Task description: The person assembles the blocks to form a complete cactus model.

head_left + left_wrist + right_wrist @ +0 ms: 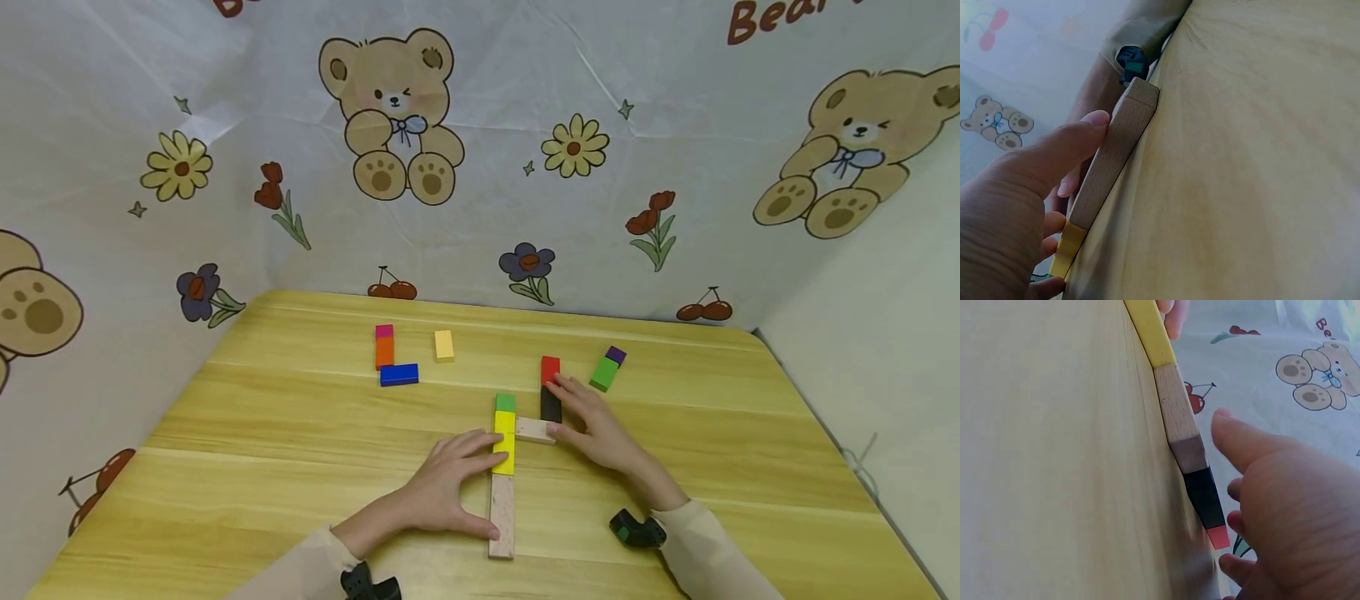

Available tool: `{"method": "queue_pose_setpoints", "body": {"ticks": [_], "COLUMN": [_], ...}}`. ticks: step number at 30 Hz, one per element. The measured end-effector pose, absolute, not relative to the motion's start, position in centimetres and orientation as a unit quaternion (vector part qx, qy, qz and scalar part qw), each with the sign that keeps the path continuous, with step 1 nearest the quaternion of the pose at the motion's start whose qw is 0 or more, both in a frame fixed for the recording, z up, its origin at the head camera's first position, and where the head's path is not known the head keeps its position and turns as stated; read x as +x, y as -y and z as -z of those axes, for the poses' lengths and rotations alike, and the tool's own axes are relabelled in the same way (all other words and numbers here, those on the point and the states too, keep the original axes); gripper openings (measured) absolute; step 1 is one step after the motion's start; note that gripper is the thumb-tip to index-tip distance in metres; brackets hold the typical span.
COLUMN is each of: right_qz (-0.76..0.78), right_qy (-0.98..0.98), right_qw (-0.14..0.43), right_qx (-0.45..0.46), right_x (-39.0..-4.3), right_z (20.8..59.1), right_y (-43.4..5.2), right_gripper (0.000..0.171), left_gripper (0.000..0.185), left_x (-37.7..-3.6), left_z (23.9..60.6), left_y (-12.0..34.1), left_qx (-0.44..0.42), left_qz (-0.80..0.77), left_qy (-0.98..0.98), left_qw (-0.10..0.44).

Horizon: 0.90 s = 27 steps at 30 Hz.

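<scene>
The person's left hand (442, 487) is lying flat on the wooden counter (262, 467) with its fingers spread and straight, the fingertips touching the yellow block (505, 442) and the thumb pressing against the left side of the long natural-wood block (502, 514). In the left wrist view, that thumb (1066, 147) is resting against the side of the long natural-wood block (1113, 159), with the yellow block (1067, 249) butting up against its end. The yellow block is sitting in line between the long natural-wood block and a small green block (505, 402) at the far end.

The right hand (600, 429) is also lying relaxed with straight fingers, touching the short natural-wood block (534, 430), which is sitting crosswise just to the right of the yellow block. Its fingers are also reaching over the black block (551, 405), which is lying end to end with a red block (550, 369). The right wrist view is showing the short natural-wood block (1179, 422), the black block (1204, 497) and the red block (1218, 536) in a row, with the hand (1297, 519) hovering just beside them.

Farther right, a green block (603, 373) is touching a purple block (616, 355). At the far left, a pink block (384, 332) and orange block (384, 352) are standing in line beside a blue block (398, 375), with a pale yellow block (444, 345) near them. Cloth printed with bears (390, 117) is hanging behind the counter.
</scene>
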State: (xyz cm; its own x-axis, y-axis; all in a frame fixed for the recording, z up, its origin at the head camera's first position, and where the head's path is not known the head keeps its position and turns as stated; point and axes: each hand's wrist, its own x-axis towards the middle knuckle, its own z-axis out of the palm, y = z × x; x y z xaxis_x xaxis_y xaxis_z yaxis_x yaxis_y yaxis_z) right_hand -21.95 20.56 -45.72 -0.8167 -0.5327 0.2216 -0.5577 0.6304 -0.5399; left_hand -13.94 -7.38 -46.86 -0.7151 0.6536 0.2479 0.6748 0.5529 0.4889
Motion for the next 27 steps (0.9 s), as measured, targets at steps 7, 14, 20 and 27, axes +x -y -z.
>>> {"method": "queue_pose_setpoints", "body": {"ticks": [7,14,20,27], "right_qz": [-0.286,-0.285,-0.286,-0.278], "right_qy": [0.910,0.910,0.910,0.910], "right_qw": [0.018,0.016,0.019,0.022], "right_qx": [0.299,0.300,0.298,0.306], "right_x": [-21.9,-21.9,-21.8,-21.8], "right_z": [45.8,46.0,45.8,45.9], "right_y": [-20.4,-20.5,-20.5,-20.7], "right_gripper": [0.062,0.062,0.062,0.062], "left_gripper": [0.084,0.076,0.074,0.078], "left_x": [-14.4,-18.8,-25.3,-29.7], "left_z": [45.7,43.1,42.0,42.3], "left_y": [7.4,8.9,11.8,13.7], "left_qx": [-0.354,-0.257,-0.166,-0.108], "left_qz": [0.324,0.386,0.430,0.447], "left_qy": [0.877,0.885,0.886,0.887], "left_qw": [-0.006,0.045,0.052,-0.039]}}
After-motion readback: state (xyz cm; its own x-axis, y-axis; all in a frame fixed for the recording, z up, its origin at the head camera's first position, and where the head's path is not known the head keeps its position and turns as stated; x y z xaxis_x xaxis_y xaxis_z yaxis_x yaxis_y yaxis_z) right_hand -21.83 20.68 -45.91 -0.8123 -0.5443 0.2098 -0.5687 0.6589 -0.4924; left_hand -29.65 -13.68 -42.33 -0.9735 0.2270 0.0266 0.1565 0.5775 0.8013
